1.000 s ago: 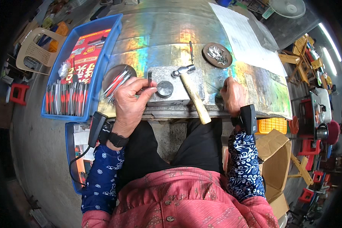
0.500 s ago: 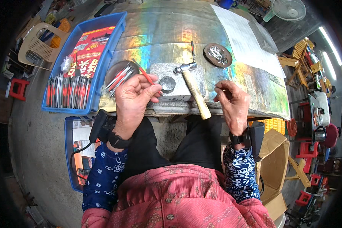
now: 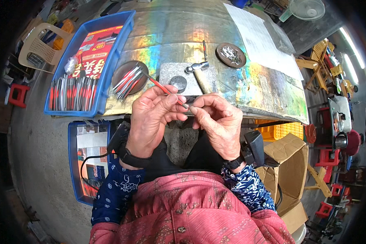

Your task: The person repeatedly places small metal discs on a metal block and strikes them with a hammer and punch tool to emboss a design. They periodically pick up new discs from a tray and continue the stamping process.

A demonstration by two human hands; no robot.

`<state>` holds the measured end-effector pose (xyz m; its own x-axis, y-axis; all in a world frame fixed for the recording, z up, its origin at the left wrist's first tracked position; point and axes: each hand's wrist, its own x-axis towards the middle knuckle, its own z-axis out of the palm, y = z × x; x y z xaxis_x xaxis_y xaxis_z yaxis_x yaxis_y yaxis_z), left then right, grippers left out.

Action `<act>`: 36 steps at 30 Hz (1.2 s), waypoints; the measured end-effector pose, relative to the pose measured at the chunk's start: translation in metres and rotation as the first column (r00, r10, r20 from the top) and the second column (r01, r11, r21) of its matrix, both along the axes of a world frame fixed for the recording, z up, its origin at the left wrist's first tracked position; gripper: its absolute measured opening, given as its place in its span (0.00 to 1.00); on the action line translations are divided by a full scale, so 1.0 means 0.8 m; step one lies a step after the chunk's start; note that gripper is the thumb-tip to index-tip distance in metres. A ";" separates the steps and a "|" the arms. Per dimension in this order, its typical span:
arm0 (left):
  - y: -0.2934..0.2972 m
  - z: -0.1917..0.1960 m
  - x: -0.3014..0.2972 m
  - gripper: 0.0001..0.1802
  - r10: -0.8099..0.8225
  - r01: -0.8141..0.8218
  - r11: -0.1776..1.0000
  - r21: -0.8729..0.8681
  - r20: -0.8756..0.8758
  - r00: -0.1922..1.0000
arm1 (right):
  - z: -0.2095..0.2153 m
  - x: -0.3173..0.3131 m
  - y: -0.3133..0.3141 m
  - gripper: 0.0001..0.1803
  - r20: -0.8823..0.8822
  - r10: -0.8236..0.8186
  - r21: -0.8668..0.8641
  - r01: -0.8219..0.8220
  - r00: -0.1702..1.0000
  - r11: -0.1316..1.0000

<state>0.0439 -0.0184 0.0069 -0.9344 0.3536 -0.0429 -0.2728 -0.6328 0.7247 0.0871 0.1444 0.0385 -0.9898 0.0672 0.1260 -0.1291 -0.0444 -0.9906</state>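
My left hand (image 3: 147,122) holds a slim red stick-like tool with dark ends (image 3: 162,87) between thumb and fingers, slanting down toward my right hand. Thumb and fingertips of my right hand (image 3: 220,125) are pinched together at the tool's lower end; whatever is between them is too small to make out. Just beyond my hands lies a grey block (image 3: 165,70), bearing a small round dark container (image 3: 177,83) and a ball-peen hammer (image 3: 202,82) with a wooden handle. To the left, a brown dish (image 3: 117,75) holds several similar red and grey tools.
Another brown dish (image 3: 242,62) holds small silvery pieces. Near it lies a thin dark-and-red tool (image 3: 204,48). A blue tray (image 3: 128,30) of similar tools stands at left, a second blue tray (image 3: 72,162) below it. A cardboard box (image 3: 286,162) and yellow crate (image 3: 280,132) are at right.
My right hand has moved left and my left hand slightly right and down, so they meet at the tool's lower end. The tool stays in my left hand.
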 end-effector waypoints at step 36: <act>0.009 -0.012 -0.001 0.09 0.114 -0.115 0.993 -0.012 -0.025 0.993 | -0.023 -0.004 -0.008 0.05 -0.259 -0.125 0.468 0.238 0.958 0.851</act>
<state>0.0428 -0.0108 -0.0026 -0.9696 0.2437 -0.0236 -0.1811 -0.6490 0.7389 0.0836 0.1382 0.0203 -0.9115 0.1167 0.3945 -0.2948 0.4835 -0.8242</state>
